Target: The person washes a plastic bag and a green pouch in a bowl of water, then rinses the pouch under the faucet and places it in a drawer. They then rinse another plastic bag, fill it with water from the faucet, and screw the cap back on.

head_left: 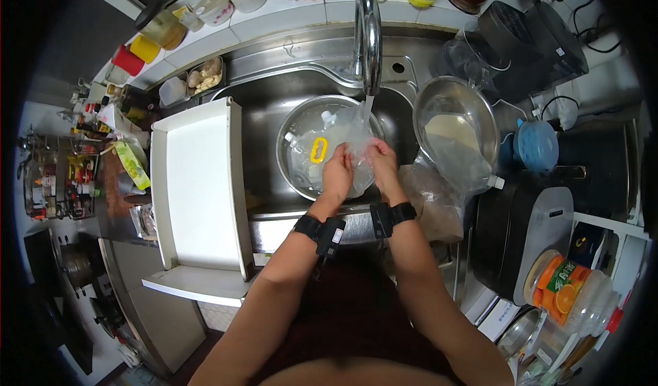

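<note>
Water runs from the chrome tap [368, 43] onto a clear plastic bag [357, 127]. My left hand [338, 173] and my right hand [382, 164] are both closed on this bag, one on each side, with fingertips near each other. Below them a round metal basin [281, 154] sits in the sink [264, 105]. It holds water and clear plastic pouches, with a yellow carry handle [319, 150] and a white spout cap [329, 117] showing. The lower part of the bag is partly hidden behind my hands.
A metal bowl [426, 98] at the right holds a clear pouch [456, 165] with a white cap hanging over its rim. Left of the basin, a white drawer-like box [197, 187] lies across the sink. Jars line the back ledge, and an orange-labelled bottle [565, 290] is at lower right.
</note>
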`<state>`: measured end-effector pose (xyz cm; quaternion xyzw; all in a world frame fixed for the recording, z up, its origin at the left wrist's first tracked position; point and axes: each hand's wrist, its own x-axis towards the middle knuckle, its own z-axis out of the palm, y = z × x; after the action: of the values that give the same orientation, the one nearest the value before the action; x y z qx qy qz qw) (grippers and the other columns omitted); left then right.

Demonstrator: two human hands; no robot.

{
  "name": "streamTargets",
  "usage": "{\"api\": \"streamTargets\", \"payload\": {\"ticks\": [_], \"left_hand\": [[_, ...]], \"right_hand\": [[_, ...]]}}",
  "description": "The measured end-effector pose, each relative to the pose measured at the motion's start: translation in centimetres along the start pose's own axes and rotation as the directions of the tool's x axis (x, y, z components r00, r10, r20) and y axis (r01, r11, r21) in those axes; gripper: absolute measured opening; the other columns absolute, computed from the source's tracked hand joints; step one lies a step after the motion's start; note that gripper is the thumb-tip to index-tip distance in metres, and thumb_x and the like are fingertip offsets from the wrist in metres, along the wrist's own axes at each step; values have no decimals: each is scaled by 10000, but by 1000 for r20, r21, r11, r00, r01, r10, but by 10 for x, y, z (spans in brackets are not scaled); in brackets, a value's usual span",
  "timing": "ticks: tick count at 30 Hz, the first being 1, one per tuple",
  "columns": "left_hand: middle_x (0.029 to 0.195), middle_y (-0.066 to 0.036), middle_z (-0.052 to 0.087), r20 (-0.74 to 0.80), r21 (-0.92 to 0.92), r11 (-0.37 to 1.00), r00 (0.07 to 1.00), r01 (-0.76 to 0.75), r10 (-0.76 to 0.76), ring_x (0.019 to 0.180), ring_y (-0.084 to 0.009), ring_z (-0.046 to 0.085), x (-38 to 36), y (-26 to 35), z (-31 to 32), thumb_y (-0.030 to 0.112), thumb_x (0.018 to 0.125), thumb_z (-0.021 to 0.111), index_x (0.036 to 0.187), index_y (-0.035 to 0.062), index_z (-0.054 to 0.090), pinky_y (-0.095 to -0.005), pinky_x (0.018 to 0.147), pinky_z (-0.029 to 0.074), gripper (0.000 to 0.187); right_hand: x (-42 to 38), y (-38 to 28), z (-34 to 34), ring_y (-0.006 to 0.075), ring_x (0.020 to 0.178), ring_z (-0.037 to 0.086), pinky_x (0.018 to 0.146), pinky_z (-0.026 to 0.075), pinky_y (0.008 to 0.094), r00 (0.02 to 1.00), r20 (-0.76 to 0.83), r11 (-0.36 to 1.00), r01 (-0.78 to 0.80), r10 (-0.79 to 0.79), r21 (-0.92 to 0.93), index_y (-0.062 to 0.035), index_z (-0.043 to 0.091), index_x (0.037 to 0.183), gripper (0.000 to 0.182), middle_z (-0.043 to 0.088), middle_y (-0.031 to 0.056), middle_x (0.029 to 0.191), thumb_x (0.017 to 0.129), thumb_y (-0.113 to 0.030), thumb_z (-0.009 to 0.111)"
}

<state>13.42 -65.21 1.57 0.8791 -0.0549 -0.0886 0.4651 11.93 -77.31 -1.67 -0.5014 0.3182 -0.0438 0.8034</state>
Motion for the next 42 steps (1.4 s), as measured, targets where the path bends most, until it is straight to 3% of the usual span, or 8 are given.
{"api": "streamTargets", "payload": {"ticks": [6,18,24,27,29,34,39,42], "left_hand": [[655,-35,559,40,-197,980,999,33,-26,569,-104,496,-1,-18,7,118,888,498,941,27,520,-265,541,429,107],[722,4,528,69,-532,827,982,185,-175,590,-65,453,10,-24,1,149,928,436,910,33,520,-222,510,385,145],[755,-11,553,-131,-509,858,980,63,-149,629,-76,473,14,-37,14,138,935,422,923,29,528,-227,579,413,152],[775,-27,569,-245,-375,925,956,60,-162,653,-87,491,20,-28,10,118,931,424,924,18,530,-230,605,423,146],[793,-41,575,-227,-373,927,966,32,-125,664,-95,500,19,-27,12,107,928,422,954,10,520,-232,614,427,139],[867,-99,596,-41,-613,782,984,113,-174,744,-142,567,17,-30,27,73,876,478,1040,-3,485,-265,594,460,181],[857,-94,601,453,-540,560,777,629,-437,690,-175,602,11,2,19,10,825,470,1068,-6,485,-276,557,520,244],[875,-100,610,423,-533,670,848,517,-319,687,-203,620,19,-10,20,-29,802,447,1040,-18,514,-283,596,541,247]], "right_hand": [[10,7,2,75,666,540,593,452,213,995,-79,989,57,-68,-134,-44,571,863,106,590,16,781,870,-148,549],[-14,9,16,49,700,498,651,413,176,977,96,962,204,-189,-184,-8,566,1035,201,583,-7,813,862,-109,557],[-16,20,21,142,891,563,776,440,254,948,170,933,301,-270,-197,-14,519,1126,359,590,73,991,773,0,579],[-27,38,12,206,962,568,806,445,292,975,185,864,195,-121,-464,-19,489,1163,464,569,123,1070,712,55,569],[-21,56,3,168,866,572,718,451,241,969,145,827,246,-200,-505,10,525,1071,317,603,84,960,765,85,494],[-7,30,-3,158,662,603,619,473,286,928,41,474,227,-370,-851,-8,602,871,100,637,94,729,802,-10,530],[-9,17,-2,302,798,628,704,479,363,969,-9,739,182,-247,-648,-43,616,946,181,644,153,825,792,-122,562],[-17,27,-5,314,826,621,721,476,380,975,-35,686,127,-218,-716,-53,614,974,212,640,160,840,779,-94,545]]}}
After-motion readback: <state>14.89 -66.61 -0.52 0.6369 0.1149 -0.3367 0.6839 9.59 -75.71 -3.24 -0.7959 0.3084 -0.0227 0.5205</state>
